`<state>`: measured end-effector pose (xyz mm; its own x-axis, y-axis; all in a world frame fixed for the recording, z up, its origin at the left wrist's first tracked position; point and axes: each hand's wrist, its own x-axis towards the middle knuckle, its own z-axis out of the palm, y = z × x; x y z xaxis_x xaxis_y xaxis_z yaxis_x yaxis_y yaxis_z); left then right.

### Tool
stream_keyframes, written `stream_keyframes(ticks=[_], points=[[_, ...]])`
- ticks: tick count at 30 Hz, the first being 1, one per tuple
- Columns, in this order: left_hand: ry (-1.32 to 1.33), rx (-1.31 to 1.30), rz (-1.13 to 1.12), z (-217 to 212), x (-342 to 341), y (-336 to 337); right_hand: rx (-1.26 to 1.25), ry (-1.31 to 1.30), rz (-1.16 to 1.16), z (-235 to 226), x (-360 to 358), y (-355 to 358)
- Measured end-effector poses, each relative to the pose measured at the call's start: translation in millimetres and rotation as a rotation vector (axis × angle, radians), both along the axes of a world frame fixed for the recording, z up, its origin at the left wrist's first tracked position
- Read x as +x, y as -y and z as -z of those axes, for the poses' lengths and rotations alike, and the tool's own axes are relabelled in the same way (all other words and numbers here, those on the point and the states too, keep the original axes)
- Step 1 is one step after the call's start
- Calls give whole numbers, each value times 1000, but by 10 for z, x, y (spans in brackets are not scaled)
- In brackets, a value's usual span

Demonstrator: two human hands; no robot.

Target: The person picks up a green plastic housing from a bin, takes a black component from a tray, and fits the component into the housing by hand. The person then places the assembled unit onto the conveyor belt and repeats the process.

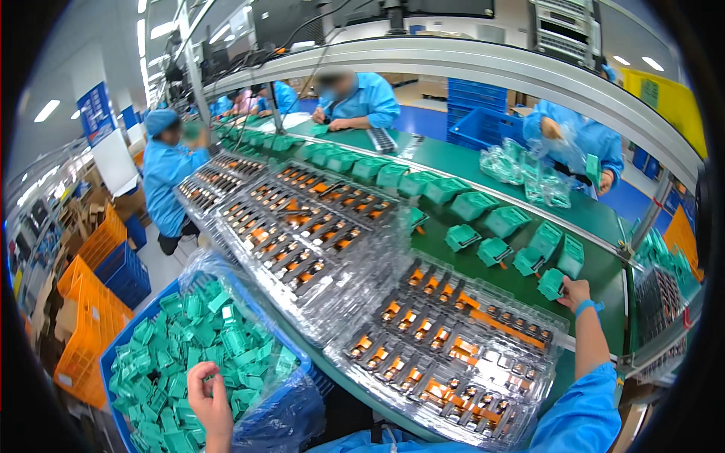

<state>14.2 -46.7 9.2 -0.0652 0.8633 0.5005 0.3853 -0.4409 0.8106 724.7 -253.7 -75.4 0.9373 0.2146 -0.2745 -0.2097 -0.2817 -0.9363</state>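
My right hand [575, 293] reaches to the far right of the green bench and grips a small green plastic housing [551, 284] with a dark piece at its side. The fingers are closed on the housing's near edge. My left hand [208, 400] is over a blue bin [113, 349] of loose green plastic housings [177, 340]. Its fingers are loosely bent and apart, with nothing seen in them. Clear plastic trays [461, 355] lie between my hands, with orange-and-black small parts in their slots. More green housings [495, 252] stand near my right hand.
A row of green housings [449, 190] runs along the bench [604, 291]. Stacked clear trays [302, 226] stretch away to the left. Co-workers in blue sit across and at the left; one handles bagged green parts [521, 170]. Orange crates [91, 325] stand on the floor. A metal rail [453, 54] crosses above.
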Motion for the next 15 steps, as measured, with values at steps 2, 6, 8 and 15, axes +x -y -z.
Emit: stream_keyframes(ticks=[2, 6, 8, 15], points=[[-26, -45, -13, 39, -204, -125, -130, 305, 6, -79, 26, 8], [18, -242, -45, 8, -355, -258, 50, 525, -330, -1034, -1049, -509], [-21, -177, -30, 52, -355, -287, 131, 472, -704, -1391, -1720, -852], [-194, -85, 16, -15, -226, -408, -474, 1120, -1101, -1296, -2682, -1340]])
